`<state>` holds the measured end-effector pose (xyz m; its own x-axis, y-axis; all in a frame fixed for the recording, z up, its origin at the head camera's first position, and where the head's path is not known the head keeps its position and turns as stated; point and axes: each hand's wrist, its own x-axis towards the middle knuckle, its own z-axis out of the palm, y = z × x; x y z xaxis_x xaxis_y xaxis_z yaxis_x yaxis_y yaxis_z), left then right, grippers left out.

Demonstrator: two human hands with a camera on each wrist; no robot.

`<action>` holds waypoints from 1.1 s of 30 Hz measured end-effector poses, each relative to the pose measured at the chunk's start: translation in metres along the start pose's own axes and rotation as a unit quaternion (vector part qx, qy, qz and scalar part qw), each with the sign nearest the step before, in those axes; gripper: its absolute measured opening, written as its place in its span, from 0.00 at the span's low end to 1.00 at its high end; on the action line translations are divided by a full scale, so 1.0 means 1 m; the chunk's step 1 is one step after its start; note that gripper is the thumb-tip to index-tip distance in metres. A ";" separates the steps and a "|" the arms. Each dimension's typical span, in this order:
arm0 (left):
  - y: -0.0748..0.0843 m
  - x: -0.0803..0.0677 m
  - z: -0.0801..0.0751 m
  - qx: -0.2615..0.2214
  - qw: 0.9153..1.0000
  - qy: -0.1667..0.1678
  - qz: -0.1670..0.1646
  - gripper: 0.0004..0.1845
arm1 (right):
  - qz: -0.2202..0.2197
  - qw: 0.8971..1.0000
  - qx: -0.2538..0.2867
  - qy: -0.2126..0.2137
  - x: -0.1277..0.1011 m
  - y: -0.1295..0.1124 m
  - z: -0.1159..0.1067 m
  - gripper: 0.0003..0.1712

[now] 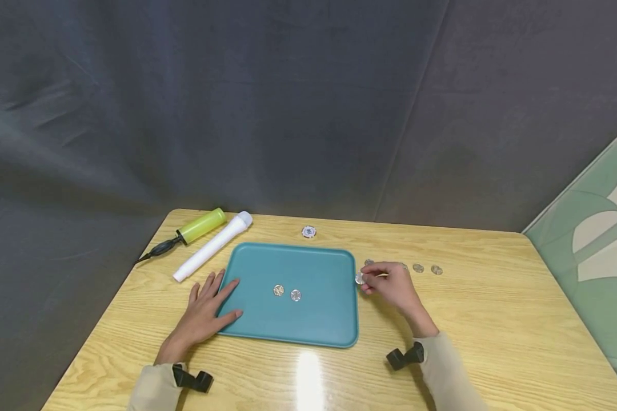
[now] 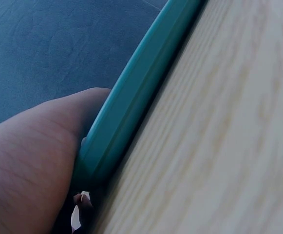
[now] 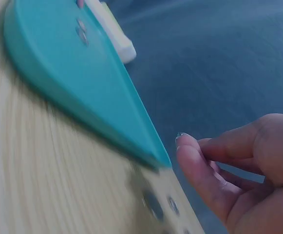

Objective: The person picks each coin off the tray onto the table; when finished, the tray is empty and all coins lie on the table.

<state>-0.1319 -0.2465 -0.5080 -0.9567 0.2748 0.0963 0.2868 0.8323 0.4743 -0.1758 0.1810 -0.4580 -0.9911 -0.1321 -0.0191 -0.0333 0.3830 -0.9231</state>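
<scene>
My right hand (image 1: 389, 285) pinches a silver coin (image 1: 359, 278) between thumb and fingertips, beside the right rim of a teal tray (image 1: 288, 337). Only a small glint of that coin shows at the fingertips in the right wrist view. Fingers spread, my left hand (image 1: 204, 311) rests at the tray's left edge, thumb and fingertips over the rim. Inside the tray lie a gold-toned coin (image 1: 278, 290) and a silver coin (image 1: 295, 295), side by side near the middle. Several more coins (image 1: 418, 268) lie in a row on the table, some partly behind my right hand.
Behind the tray is a white poker chip (image 1: 309, 232). A white toy microphone (image 1: 213, 246) and a yellow-green hand pump (image 1: 200, 226) with a black nozzle lie at the table's back left. A dark curtain (image 1: 308, 114) hangs behind the wooden table (image 1: 493, 319).
</scene>
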 end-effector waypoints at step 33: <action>-0.002 -0.001 0.001 -0.011 1.000 0.000 0.004 0.40 | 0.107 0.994 -0.003 0.035 -0.024 0.051 -0.072 0.16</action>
<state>-0.1314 -0.2478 -0.5096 -0.9545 0.2813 0.0989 0.2925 0.8191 0.4936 -0.1625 0.2697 -0.4773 -0.9821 0.0163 -0.1879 0.1785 0.4011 -0.8985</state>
